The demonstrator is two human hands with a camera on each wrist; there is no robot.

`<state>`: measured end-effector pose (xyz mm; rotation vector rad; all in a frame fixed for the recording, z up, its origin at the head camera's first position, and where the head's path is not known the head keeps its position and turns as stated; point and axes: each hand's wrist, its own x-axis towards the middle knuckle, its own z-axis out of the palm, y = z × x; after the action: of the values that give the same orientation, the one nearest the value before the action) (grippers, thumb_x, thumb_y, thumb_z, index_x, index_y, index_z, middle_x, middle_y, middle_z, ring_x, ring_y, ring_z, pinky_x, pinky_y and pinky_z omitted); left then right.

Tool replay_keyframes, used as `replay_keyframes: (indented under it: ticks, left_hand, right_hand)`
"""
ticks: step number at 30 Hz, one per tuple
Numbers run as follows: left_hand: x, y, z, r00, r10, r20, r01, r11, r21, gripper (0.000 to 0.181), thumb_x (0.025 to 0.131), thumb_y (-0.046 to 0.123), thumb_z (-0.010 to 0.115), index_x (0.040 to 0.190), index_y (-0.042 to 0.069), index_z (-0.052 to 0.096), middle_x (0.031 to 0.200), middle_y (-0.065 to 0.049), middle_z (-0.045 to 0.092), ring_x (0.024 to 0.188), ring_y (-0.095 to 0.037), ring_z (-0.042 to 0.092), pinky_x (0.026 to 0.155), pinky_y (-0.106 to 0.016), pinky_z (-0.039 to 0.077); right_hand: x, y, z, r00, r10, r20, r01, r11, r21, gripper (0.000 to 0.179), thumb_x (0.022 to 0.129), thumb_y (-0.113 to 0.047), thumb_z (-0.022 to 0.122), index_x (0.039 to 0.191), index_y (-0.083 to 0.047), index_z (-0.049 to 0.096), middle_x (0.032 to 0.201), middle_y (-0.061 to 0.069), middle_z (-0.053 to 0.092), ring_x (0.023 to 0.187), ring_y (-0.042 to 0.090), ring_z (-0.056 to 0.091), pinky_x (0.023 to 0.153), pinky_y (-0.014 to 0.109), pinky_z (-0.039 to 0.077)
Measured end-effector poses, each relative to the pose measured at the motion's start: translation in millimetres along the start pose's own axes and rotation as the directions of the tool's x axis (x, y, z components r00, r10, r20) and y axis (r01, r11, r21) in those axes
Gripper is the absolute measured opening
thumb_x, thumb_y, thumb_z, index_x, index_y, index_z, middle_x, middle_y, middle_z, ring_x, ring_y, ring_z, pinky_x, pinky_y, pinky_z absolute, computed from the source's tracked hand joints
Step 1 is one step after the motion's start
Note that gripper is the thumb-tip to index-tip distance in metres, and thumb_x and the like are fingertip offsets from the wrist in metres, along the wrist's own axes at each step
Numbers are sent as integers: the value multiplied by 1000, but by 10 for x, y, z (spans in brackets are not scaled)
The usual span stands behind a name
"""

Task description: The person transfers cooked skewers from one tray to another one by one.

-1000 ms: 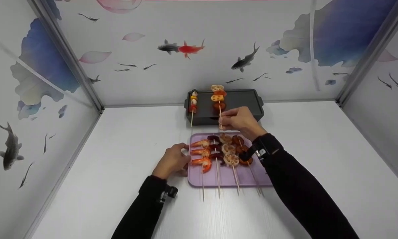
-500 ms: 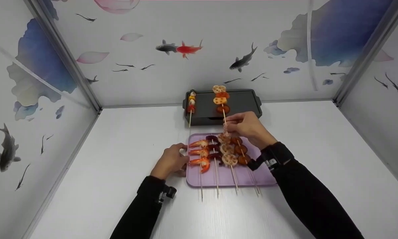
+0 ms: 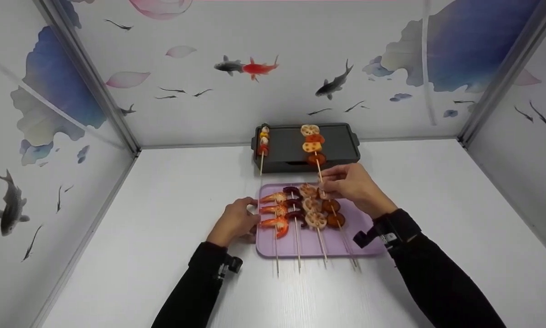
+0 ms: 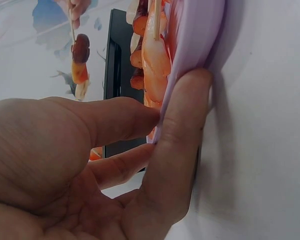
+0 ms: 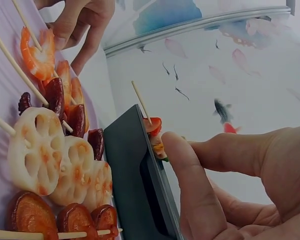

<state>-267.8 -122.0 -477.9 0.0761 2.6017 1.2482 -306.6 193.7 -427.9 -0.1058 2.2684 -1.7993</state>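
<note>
My right hand (image 3: 352,187) pinches the wooden stick of a mixed skewer (image 3: 312,139) between thumb and fingers. The skewer carries a pale holed slice, an orange-red piece, a yellow holed slice and a round brown piece. It is held up in the air, in front of the dark grill plate (image 3: 336,141) in the head view. My left hand (image 3: 236,221) grips the left edge of a purple tray (image 3: 266,246), thumb on the rim and a finger beneath, as the left wrist view shows. On the tray lie shrimp (image 3: 279,223), dark red (image 3: 295,214), lotus root (image 3: 317,220) and brown-slice (image 3: 335,221) skewers.
A small vegetable skewer (image 3: 264,141) lies at the grill's left side, its stick jutting over the front edge. Sticks from the tray reach past its near edge. Printed wall panels (image 3: 163,118) enclose the white table (image 3: 177,182) at the back and sides.
My right hand has moved right and back toward me, carrying the mixed skewer from the grill's middle toward the tray's far right part. The left hand has stayed at the tray's edge.
</note>
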Motion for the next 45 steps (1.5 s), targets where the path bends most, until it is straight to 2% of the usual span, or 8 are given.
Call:
replay_keyframes:
  ticks: [7,14,20,26,31,38,45]
  left_hand:
    - [-9,-5,-3,1000,10,-9,-9,1000,21,45,95,12,66,139,5,56,88,-10,70,70,-21,70,57,-35,59]
    - [-11,-10,6,999,-30,19,31,999,-43,47,97,12,65,142,6,54,91,-11,69,73,-23,71,55,-37,61]
    - [-12,-10,4,999,-35,23,36,999,-35,46,97,13,65,141,6,54,90,-11,70,72,-23,72,55,-36,61]
    - [-13,-1,-2,999,-50,18,51,997,-54,46,97,13,64,142,7,54,92,-12,69,73,-23,71,56,-37,61]
    - [-11,-5,12,999,-44,20,45,998,-47,46,97,13,64,142,7,53,92,-12,69,73,-24,72,55,-37,61]
    - [-1,5,16,999,-46,24,47,998,-39,47,97,13,65,142,8,54,91,-11,69,73,-23,72,55,-37,61]
    - [-8,-9,6,998,-54,34,56,995,-84,47,97,11,64,142,7,53,92,-12,70,72,-24,73,55,-38,61]
  right_hand:
    - [-152,123,-41,1000,24,19,-24,1000,19,41,89,-7,77,126,3,64,115,20,68,95,30,70,79,37,62]
    - [-281,197,-87,999,37,24,-38,999,20,43,89,-6,78,128,5,63,118,20,66,96,28,71,81,37,62]
    - [-390,247,-128,999,37,25,-38,999,33,46,87,-4,79,129,6,62,122,21,64,96,28,72,81,38,62]
    - [-503,301,-148,1000,17,16,-18,1000,22,44,86,-5,80,124,8,63,118,22,65,94,27,72,79,38,62]
    - [-608,355,-172,999,35,10,-35,999,7,43,85,-6,81,122,6,64,113,21,67,92,30,73,79,39,62]
    - [-761,407,-228,998,59,21,-60,998,25,48,84,-5,82,125,9,62,113,22,66,92,31,73,79,41,62]
    - [-873,447,-247,998,66,24,-66,998,12,48,84,-4,82,125,10,62,115,21,66,90,29,72,78,39,62]
